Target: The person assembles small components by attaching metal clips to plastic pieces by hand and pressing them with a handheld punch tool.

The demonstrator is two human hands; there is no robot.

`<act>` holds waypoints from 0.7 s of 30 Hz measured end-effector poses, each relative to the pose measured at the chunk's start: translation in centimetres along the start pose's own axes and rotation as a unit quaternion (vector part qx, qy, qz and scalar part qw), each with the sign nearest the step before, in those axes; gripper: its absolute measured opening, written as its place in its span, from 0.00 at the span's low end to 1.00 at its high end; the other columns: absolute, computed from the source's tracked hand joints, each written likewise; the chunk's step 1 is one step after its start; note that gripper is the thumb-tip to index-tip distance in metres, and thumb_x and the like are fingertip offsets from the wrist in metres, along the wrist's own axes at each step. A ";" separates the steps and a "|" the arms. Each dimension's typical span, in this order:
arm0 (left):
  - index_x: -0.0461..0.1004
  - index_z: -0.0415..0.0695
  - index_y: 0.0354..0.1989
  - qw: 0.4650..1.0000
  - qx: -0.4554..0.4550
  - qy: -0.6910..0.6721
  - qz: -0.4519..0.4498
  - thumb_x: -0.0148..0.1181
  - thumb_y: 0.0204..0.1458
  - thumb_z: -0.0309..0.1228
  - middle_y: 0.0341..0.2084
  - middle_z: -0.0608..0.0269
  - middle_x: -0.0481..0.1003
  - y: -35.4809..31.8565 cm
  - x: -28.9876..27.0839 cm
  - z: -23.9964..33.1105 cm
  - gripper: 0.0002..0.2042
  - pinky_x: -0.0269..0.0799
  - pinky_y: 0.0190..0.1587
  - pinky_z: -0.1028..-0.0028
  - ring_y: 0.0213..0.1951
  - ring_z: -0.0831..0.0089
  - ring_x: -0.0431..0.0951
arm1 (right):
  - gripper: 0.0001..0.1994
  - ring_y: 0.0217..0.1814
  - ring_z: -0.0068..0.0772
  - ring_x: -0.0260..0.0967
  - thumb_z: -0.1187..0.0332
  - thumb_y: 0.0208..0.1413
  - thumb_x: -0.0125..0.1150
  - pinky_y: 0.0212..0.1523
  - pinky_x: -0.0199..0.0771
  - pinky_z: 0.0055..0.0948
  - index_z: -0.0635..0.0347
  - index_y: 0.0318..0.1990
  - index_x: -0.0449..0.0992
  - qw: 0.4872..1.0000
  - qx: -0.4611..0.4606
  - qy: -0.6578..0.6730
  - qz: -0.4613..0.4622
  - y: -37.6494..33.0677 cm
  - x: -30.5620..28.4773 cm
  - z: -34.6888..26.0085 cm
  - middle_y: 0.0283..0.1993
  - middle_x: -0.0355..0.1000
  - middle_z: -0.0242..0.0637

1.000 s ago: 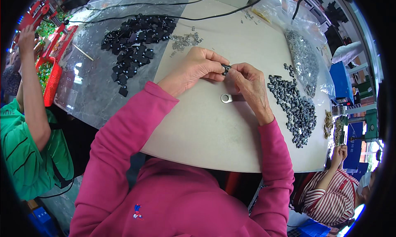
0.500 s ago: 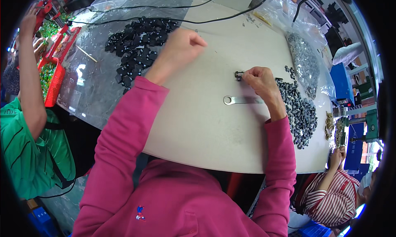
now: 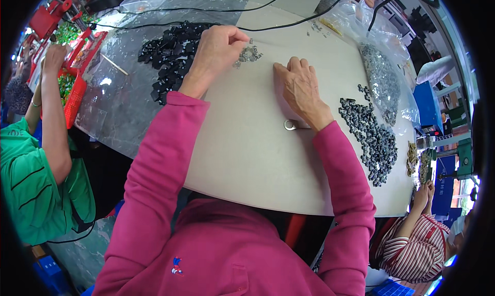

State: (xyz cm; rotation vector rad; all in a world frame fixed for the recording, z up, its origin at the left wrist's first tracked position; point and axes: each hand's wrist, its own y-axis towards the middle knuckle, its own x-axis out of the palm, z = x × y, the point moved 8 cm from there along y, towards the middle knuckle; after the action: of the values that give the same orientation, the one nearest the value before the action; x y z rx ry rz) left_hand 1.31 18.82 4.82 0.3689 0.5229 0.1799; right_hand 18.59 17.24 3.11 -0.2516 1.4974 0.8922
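Note:
My left hand (image 3: 219,51) is closed in a pinch at the far middle of the table, with a small metal piece (image 3: 251,40) at its fingertips. Just below those fingertips lies a loose cluster of small metal pieces (image 3: 251,54). To the right, my right hand (image 3: 301,87) rests low over the tabletop, back upward and fingers curled; anything inside it is hidden. Under my right wrist a ring spanner (image 3: 290,125) shows only its ring end. A pile of black plastic parts (image 3: 172,59) lies beside my left wrist, and a heap of small dark parts (image 3: 368,136) is right of my right forearm.
A clear plastic bag of small parts (image 3: 380,79) stands at the far right. Black cables (image 3: 258,28) cross the table's back. At left, a co-worker's arm (image 3: 54,110) is near a red basket (image 3: 76,100); another person (image 3: 415,239) sits at right.
My right hand has moved left and farther away; the small dark part it held no longer shows. My left hand has shifted slightly, and the metal pieces beside it are now visible.

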 end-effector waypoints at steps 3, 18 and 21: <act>0.77 0.36 0.35 1.000 0.005 0.012 0.022 0.57 0.48 0.26 0.23 0.64 0.77 0.3 -1.3 0.7 0.09 0.68 0.28 0.80 0.25 0.84 0.72 | 0.23 0.39 0.38 0.59 0.81 0.42 0.47 0.39 0.59 0.33 0.54 0.49 0.71 0.998 -0.024 -0.030 -0.048 0.0 0.8 -1.2 0.36 0.63 0.38; 0.77 0.37 0.39 0.994 0.064 0.075 -0.052 0.53 0.51 0.22 0.30 0.61 0.78 -13.9 -8.5 3.3 0.09 0.70 0.36 0.80 0.32 0.80 0.75 | 0.20 0.49 0.42 0.61 0.71 0.45 0.50 0.45 0.62 0.33 0.75 0.46 0.69 0.981 -0.171 0.087 0.003 -6.6 -3.6 -20.0 0.48 0.63 0.49; 0.77 0.38 0.40 0.997 0.023 0.073 -0.033 0.53 0.51 0.21 0.31 0.60 0.78 -15.7 -11.2 2.7 0.09 0.70 0.38 0.79 0.34 0.78 0.76 | 0.22 0.54 0.54 0.62 0.72 0.45 0.49 0.53 0.63 0.38 0.80 0.48 0.66 0.972 -0.197 0.124 0.028 -8.7 -5.2 -25.4 0.53 0.62 0.60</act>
State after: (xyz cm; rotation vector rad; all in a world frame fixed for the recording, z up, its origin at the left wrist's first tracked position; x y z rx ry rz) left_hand -5.73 0.63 5.97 0.3843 0.6829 0.1318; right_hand 6.07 -7.01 1.71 -0.6333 1.5494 1.2396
